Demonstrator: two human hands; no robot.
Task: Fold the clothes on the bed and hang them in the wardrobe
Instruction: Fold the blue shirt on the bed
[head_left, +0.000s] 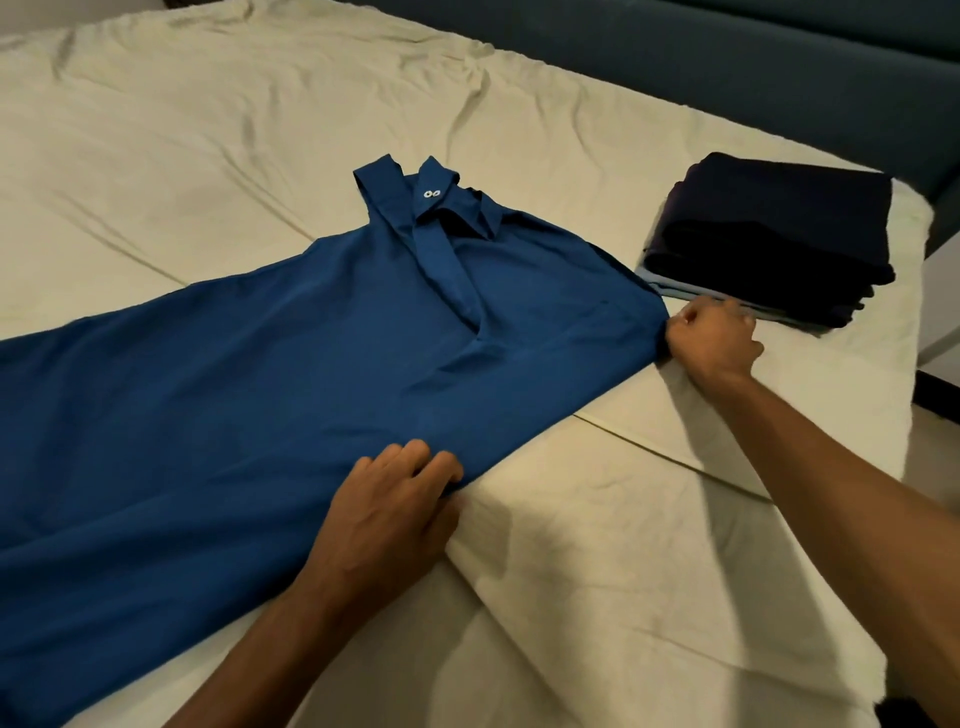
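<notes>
A long blue collared garment (260, 395) lies spread flat across the cream bed sheet (208, 130), its collar with two white buttons pointing to the far side. My left hand (389, 514) grips the garment's near edge, fingers curled over the fabric. My right hand (711, 338) pinches the garment's right shoulder corner, just in front of a stack of folded dark clothes (779, 228).
The folded stack sits near the bed's right edge, with light blue pieces at its bottom. A dark teal headboard or sofa (727, 47) runs along the far side. The floor shows beyond the bed's right edge (940, 395).
</notes>
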